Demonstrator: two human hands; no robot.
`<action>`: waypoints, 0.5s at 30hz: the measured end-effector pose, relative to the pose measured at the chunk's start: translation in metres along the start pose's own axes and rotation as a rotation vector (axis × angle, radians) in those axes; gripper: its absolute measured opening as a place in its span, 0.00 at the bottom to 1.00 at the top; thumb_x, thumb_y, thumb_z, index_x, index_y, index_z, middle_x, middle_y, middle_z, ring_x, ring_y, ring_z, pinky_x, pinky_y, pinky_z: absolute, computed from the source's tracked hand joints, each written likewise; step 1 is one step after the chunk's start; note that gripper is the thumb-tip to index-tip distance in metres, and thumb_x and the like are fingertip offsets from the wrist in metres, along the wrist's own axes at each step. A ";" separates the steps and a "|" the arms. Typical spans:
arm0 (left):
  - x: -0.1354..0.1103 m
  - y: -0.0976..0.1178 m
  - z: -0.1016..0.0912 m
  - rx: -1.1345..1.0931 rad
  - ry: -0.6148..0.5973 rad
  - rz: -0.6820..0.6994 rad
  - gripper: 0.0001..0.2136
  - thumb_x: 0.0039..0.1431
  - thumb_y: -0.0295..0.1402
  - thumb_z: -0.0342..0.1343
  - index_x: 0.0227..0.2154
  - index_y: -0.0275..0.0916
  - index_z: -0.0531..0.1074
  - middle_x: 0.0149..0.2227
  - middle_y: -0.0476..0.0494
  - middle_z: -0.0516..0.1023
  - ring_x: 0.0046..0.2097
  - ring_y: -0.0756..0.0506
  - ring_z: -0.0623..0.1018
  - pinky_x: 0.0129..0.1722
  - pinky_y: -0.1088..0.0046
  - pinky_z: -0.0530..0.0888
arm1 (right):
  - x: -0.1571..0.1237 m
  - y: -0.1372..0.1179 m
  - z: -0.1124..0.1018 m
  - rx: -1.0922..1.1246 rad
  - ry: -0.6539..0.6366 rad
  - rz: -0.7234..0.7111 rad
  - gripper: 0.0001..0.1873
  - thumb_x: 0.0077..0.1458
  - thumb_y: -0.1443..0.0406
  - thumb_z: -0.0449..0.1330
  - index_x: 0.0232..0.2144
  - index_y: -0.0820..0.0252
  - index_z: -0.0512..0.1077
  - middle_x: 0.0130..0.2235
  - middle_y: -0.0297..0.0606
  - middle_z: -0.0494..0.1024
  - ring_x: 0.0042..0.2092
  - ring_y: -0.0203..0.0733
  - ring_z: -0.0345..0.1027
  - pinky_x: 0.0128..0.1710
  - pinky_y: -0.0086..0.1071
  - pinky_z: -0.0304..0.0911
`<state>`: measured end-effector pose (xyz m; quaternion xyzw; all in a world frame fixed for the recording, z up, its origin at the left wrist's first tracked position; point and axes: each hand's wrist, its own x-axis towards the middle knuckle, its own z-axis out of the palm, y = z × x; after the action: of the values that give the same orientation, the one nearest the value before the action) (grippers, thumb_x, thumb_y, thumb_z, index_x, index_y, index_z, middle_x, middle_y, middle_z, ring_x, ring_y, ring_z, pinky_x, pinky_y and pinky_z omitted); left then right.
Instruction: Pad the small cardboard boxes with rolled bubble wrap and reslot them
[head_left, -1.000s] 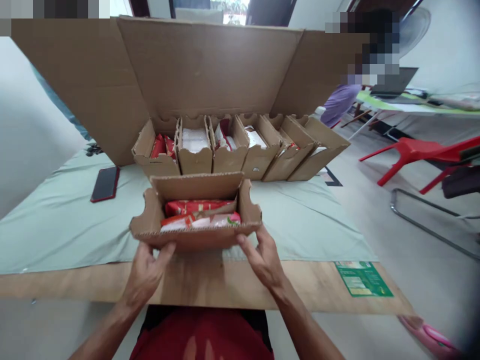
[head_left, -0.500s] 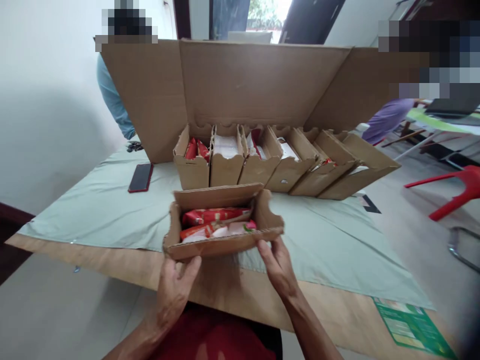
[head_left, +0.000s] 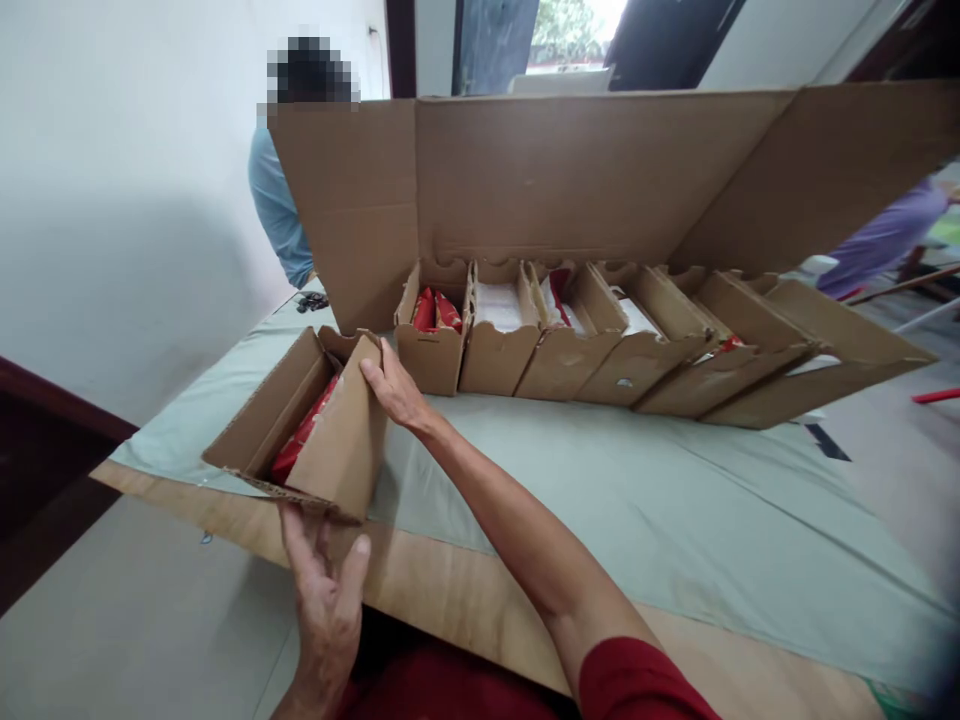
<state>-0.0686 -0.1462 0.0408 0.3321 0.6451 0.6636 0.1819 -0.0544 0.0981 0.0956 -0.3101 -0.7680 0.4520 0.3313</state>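
Observation:
Both my hands hold a small open-topped cardboard box (head_left: 346, 435) at the left of the table, turned at an angle. Its near end rests against the fingers of my left hand (head_left: 324, 595), partly hidden under it, with the thumb apart from the cardboard. My right hand (head_left: 399, 388) grips the box's far right side. Inside shows a red packet (head_left: 304, 435); the rest of the contents is hidden by the side wall. Just beyond stands a row of similar boxes (head_left: 429, 362) with red packets and white items in them.
A tall folded cardboard screen (head_left: 562, 180) stands behind the row. A pale green cloth (head_left: 600, 470) covers most of the wooden table (head_left: 465, 575). A person in a light blue top (head_left: 277, 205) is behind the screen; a purple sleeve (head_left: 885, 240) shows at the right.
The box has moved from the middle front to the left and turned lengthwise. My right hand has shifted to its far side, and the phone is no longer visible. The view has swung left.

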 end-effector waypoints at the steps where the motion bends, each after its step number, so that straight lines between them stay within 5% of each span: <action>1: 0.001 -0.003 0.004 0.000 -0.004 0.000 0.43 0.62 0.40 0.61 0.73 0.45 0.42 0.75 0.38 0.46 0.73 0.35 0.55 0.71 0.54 0.58 | -0.001 0.003 0.005 -0.010 0.030 -0.004 0.47 0.66 0.41 0.45 0.72 0.71 0.46 0.73 0.55 0.50 0.74 0.52 0.43 0.73 0.47 0.37; 8: 0.031 -0.014 0.036 0.019 -0.053 0.079 0.41 0.63 0.38 0.58 0.73 0.46 0.41 0.76 0.38 0.38 0.75 0.36 0.44 0.70 0.53 0.59 | -0.057 0.057 0.023 0.011 0.113 -0.033 0.37 0.69 0.45 0.42 0.68 0.64 0.59 0.69 0.51 0.62 0.71 0.47 0.53 0.71 0.45 0.47; 15: 0.089 -0.021 0.064 0.083 -0.121 0.137 0.41 0.60 0.35 0.59 0.72 0.44 0.44 0.75 0.34 0.40 0.75 0.36 0.48 0.68 0.53 0.64 | -0.100 0.087 0.027 0.040 0.153 -0.005 0.24 0.70 0.54 0.47 0.58 0.59 0.71 0.63 0.49 0.71 0.65 0.47 0.63 0.68 0.44 0.54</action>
<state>-0.0928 -0.0375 0.0349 0.4221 0.6357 0.6260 0.1607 -0.0015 0.0418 -0.0161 -0.3351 -0.7321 0.4412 0.3964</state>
